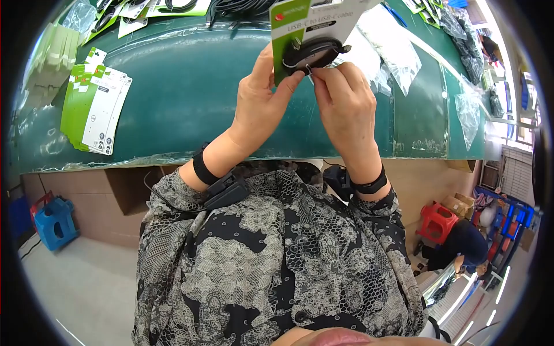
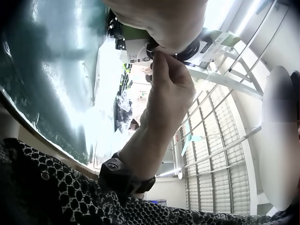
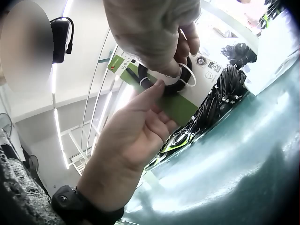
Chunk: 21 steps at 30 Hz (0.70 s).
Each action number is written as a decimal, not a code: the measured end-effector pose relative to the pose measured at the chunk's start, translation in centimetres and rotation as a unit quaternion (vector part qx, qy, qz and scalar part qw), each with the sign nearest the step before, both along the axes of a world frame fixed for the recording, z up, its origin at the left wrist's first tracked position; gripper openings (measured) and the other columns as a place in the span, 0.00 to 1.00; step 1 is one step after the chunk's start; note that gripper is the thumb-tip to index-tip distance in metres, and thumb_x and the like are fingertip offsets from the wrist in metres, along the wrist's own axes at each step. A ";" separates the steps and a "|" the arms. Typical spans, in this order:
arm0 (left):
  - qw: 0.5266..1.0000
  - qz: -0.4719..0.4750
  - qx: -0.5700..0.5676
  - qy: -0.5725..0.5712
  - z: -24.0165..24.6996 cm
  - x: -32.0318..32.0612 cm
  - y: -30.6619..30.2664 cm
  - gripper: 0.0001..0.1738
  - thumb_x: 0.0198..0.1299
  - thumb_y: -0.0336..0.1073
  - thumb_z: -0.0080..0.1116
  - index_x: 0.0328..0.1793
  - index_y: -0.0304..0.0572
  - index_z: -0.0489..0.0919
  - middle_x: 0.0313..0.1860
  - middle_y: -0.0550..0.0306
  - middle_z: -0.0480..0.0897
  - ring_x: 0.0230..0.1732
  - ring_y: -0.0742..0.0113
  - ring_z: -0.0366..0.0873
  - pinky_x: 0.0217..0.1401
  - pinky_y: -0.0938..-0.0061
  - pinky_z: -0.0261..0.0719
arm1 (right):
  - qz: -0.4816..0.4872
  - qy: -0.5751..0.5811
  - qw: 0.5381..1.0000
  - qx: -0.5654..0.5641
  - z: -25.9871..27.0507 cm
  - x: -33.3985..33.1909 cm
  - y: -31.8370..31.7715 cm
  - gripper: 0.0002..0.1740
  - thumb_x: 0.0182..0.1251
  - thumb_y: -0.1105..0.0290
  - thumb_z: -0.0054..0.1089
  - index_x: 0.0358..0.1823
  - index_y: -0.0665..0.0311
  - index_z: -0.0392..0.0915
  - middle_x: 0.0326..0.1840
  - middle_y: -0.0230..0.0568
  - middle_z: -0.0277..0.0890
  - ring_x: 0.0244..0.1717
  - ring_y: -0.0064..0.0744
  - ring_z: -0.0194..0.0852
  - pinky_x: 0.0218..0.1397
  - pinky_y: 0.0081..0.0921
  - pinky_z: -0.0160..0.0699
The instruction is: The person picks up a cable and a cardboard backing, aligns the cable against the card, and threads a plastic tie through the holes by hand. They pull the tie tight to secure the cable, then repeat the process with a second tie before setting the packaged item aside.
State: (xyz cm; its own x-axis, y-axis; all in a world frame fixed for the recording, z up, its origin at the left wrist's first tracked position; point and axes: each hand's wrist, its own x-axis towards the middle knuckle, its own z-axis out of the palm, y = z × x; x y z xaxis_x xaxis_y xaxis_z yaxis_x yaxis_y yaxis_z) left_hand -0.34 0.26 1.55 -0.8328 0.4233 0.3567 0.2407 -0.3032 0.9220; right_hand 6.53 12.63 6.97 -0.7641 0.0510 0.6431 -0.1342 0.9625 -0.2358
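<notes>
A green and white cable card (image 1: pixel 317 26) printed "USB-C to USB-C cable" is held up over the table. A coiled black cable (image 1: pixel 314 53) lies against its face, with metal plug ends showing. My left hand (image 1: pixel 257 101) grips the card's lower edge, its thumb on the front beside the coil. With thumb and forefinger, my right hand (image 1: pixel 349 104) pinches at a thin white tie at the bottom of the coil. In the right wrist view the white tie (image 3: pixel 193 77) loops out around the black coil, and the left fingers sit behind the card.
A fanned stack of green and white cards (image 1: pixel 95 109) lies on the green table (image 1: pixel 179 86) at left. Black cables (image 1: pixel 242 10) and carded cables (image 1: pixel 135 14) are along the back. Clear plastic bags (image 1: pixel 392 49) lie at right. Another person (image 1: pixel 464 245) bends down at far right.
</notes>
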 end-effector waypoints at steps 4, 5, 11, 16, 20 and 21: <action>0.996 0.032 -0.024 0.077 -0.2 0.0 0.0 0.31 0.57 0.20 0.59 0.68 0.38 0.65 0.54 0.48 0.80 0.51 0.65 0.81 0.52 0.74 0.78 | -0.012 -0.004 1.000 0.008 0.1 0.1 -0.2 0.06 0.52 0.79 0.64 0.33 0.64 0.79 0.28 0.39 0.71 0.32 0.40 0.73 0.34 0.33 0.72; 0.993 0.040 -0.033 0.102 -0.2 0.0 0.0 0.32 0.56 0.20 0.59 0.68 0.39 0.65 0.55 0.47 0.79 0.51 0.63 0.81 0.52 0.73 0.78 | -0.009 -0.001 1.000 0.006 0.1 0.0 -0.3 0.06 0.52 0.79 0.64 0.33 0.64 0.79 0.28 0.39 0.71 0.31 0.40 0.73 0.34 0.33 0.72; 0.994 0.046 -0.045 0.082 0.3 0.2 -0.2 0.32 0.56 0.21 0.60 0.68 0.39 0.65 0.56 0.46 0.79 0.53 0.60 0.81 0.53 0.72 0.78 | -0.003 -0.005 1.000 -0.017 0.0 0.1 -0.3 0.07 0.53 0.79 0.64 0.34 0.64 0.79 0.27 0.40 0.70 0.29 0.40 0.72 0.31 0.33 0.71; 0.995 0.043 -0.042 0.074 0.7 0.3 -0.3 0.31 0.56 0.21 0.59 0.68 0.39 0.65 0.57 0.47 0.79 0.53 0.60 0.81 0.53 0.72 0.78 | -0.002 -0.009 1.000 -0.025 0.0 0.2 -0.4 0.06 0.53 0.79 0.64 0.34 0.64 0.78 0.27 0.40 0.70 0.28 0.41 0.71 0.31 0.33 0.71; 0.997 0.039 -0.036 0.061 0.7 0.4 -0.4 0.31 0.57 0.21 0.59 0.68 0.39 0.65 0.56 0.47 0.79 0.52 0.61 0.81 0.53 0.72 0.78 | -0.007 -0.009 1.000 -0.021 0.1 0.1 -0.6 0.06 0.54 0.79 0.63 0.34 0.64 0.78 0.27 0.40 0.70 0.28 0.41 0.71 0.31 0.33 0.71; 0.998 0.033 -0.029 0.049 0.7 0.4 -0.4 0.31 0.57 0.21 0.59 0.68 0.39 0.65 0.56 0.47 0.79 0.52 0.61 0.81 0.52 0.72 0.78 | -0.005 -0.008 1.000 -0.019 0.1 0.1 -0.6 0.06 0.54 0.80 0.63 0.34 0.64 0.78 0.27 0.40 0.70 0.28 0.41 0.71 0.31 0.33 0.71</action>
State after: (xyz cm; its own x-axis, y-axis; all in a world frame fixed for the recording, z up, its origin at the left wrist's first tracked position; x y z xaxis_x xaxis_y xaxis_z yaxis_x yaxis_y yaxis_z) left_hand 0.04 -0.16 2.21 -0.8216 0.3919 0.4138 0.3479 -0.2302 0.9088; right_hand 6.65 12.05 7.11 -0.7735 0.0826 0.6285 -0.1204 0.9543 -0.2736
